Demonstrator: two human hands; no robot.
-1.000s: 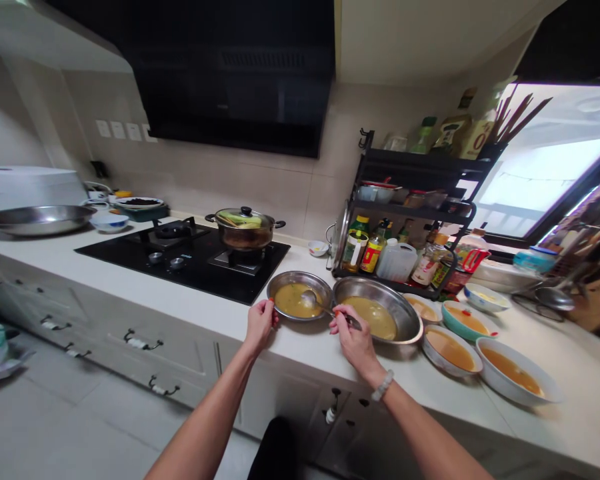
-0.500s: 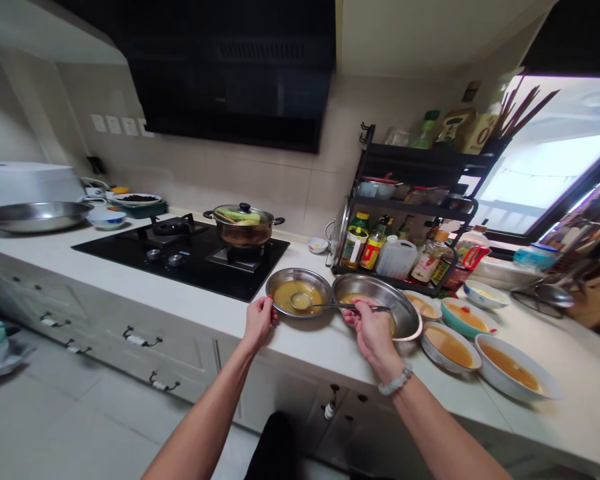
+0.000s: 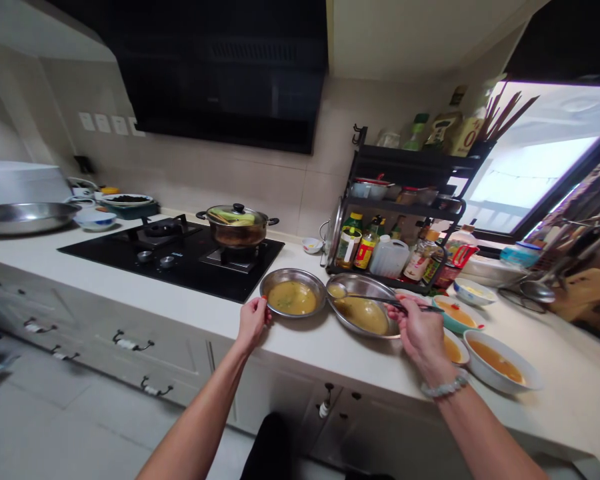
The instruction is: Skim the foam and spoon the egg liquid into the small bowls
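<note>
My left hand (image 3: 253, 319) pinches the near rim of a small steel bowl (image 3: 293, 293) of yellow-brown liquid on the white counter. My right hand (image 3: 420, 329) is closed round the handle of a ladle (image 3: 360, 296). Its scoop, filled with yellow liquid, hangs over the left edge of a larger steel bowl (image 3: 363, 312) that holds the same liquid. The two steel bowls stand side by side and touch.
Right of my hand stand several bowls of orange broth, among them a white bowl (image 3: 500, 363). A black spice rack (image 3: 400, 220) with bottles is behind. A lidded pot (image 3: 237, 227) sits on the black hob (image 3: 175, 253). A steel basin (image 3: 25, 217) is far left.
My right hand has drawn the ladle to the right, out of the small bowl and over the large bowl's edge. The left hand has kept its hold on the small bowl.
</note>
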